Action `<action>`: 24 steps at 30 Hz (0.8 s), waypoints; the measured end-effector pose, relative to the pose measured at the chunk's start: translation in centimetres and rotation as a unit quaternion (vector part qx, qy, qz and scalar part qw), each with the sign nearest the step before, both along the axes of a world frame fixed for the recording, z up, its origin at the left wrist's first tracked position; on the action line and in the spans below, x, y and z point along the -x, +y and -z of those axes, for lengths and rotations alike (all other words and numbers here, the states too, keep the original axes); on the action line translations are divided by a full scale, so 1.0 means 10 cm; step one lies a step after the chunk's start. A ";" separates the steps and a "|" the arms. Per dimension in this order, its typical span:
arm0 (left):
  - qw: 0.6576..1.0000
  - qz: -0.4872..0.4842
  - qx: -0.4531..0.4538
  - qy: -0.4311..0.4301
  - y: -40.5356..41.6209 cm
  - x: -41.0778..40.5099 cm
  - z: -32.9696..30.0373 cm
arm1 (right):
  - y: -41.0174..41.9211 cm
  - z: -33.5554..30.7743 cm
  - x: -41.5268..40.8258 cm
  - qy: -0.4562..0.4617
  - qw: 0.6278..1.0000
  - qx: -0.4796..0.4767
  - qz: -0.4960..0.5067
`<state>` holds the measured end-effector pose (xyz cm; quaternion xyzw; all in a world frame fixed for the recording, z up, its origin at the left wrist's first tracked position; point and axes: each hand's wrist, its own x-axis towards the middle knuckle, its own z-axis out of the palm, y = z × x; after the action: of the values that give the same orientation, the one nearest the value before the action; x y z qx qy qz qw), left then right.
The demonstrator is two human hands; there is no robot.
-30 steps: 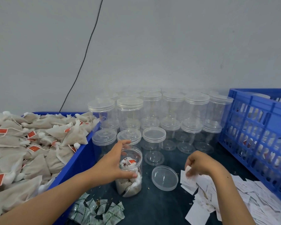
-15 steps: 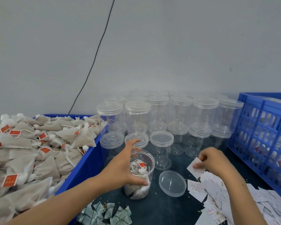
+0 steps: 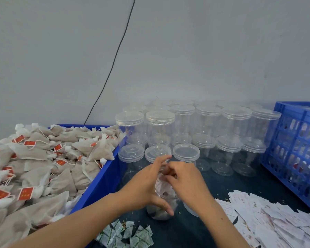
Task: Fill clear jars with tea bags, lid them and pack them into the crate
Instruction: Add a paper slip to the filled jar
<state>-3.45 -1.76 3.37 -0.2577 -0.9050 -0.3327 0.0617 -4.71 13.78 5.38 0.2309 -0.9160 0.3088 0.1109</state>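
A clear open jar (image 3: 160,211) with tea bags inside stands on the dark table in front of me. My left hand (image 3: 145,183) grips it from the left, thumb across its front. Over the jar's mouth, my right hand (image 3: 184,179) pinches a small white paper slip (image 3: 160,182) and pushes it in. The jar's loose lid (image 3: 191,211) lies just right of it, mostly hidden behind my right wrist. Tea bags (image 3: 43,158) with red tags fill a blue bin (image 3: 97,185) at the left. A blue crate (image 3: 293,151) stands at the right.
Several empty lidded clear jars (image 3: 186,133) are stacked against the grey wall behind the hands. White paper slips (image 3: 268,217) lie scattered at the lower right. Small green-white sachets (image 3: 127,235) sit at the table's front edge. A black cable (image 3: 113,63) runs down the wall.
My right hand lifted a paper slip off the pile at the right and carried it left to the jar's mouth. My left hand kept hold of the jar.
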 end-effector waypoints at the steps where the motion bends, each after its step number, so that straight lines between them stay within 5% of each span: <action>1: 1.000 0.003 -0.002 -0.001 0.00 0.00 0.00 | -0.04 0.03 -0.01 0.030 0.999 -0.036 0.013; 6: 1.000 0.009 -0.010 0.005 0.00 -0.01 0.00 | -0.09 0.07 -0.01 0.116 0.986 -0.115 0.023; 24: 1.000 0.012 0.011 0.013 0.03 0.00 0.02 | -0.07 -0.08 -0.06 0.058 0.934 -0.352 -0.011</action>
<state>-3.47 -1.51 3.16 -0.2734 -0.9046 -0.3203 0.0663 -4.06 13.03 6.16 0.2823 -0.9555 -0.0466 0.0721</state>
